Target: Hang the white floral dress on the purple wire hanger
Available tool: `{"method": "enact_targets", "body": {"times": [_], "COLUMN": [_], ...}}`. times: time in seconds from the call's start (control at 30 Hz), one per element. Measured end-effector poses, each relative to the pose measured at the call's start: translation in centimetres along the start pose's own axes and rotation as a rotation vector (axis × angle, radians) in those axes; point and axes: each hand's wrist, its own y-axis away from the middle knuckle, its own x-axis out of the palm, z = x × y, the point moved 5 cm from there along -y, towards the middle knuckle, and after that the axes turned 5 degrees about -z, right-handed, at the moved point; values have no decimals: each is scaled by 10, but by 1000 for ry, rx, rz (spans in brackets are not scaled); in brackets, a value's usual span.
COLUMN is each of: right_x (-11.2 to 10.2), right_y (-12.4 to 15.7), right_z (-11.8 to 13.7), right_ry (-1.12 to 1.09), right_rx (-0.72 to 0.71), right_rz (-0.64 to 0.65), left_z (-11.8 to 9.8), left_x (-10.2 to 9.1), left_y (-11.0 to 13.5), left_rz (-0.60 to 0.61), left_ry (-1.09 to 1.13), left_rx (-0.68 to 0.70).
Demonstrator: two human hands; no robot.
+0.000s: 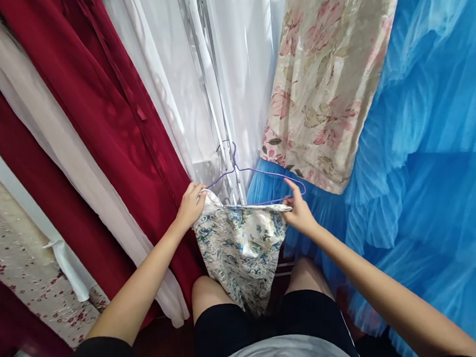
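A blue ruffled dress [453, 191] fills the right side, and a dark red garment [82, 98] runs down the left. Between them hang white cloth [244, 49] and a beige skirt with pink flowers [321, 80].

Both of the person's arms reach forward and inward from the lower corners, nearly straight: the left arm [147, 280] slants up toward the middle beside the red garment, while the right arm [364, 267] slants up in front of the blue dress. The two hands are level and well apart, with the blue-and-white patterned garment [244, 239] spread between them. Its top edge runs almost straight from one hand to the other, and its body hangs below, narrowing down between the person's thighs [209, 296].

The left hand [192, 205] is closed on the garment's left top corner, fingers bent over the pale edge. The right hand [300, 209] pinches the right end of that edge low in its grip, with the index finger raised against the hanger's right end. The thin purple hanger [262, 171] stands just above the garment, hook upward, its lower bar along the top edge and its left end at the left fingers.
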Motion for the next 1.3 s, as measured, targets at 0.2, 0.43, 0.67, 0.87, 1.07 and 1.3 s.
{"method": "enact_targets", "body": {"times": [0.2,0.43,0.67,0.87,1.07,1.3], "right_x": [-32,-44,-48,-48,-61,-45], "right_y": [-5,-2,-5,-22,-29,-42], "right_z": [0,6,4,-4,7,21], "right_ry": [80,158,183,288,222,-391], "right_rx": [7,30,27,47,36,310], "right_rz": [-151,-149,-151,-98,-82,131], "left_z": [0,4,6,2,26,66], "left_x": [11,16,14,15,-1,3], "left_y": [5,7,8,7,10,30], "left_rz": [-7,-16,-11,-9,-83,-7], "left_ry": [-26,-38,-46,-54,-15,98], "left_rx": [-32,-37,-61,-65,-159,-325]}}
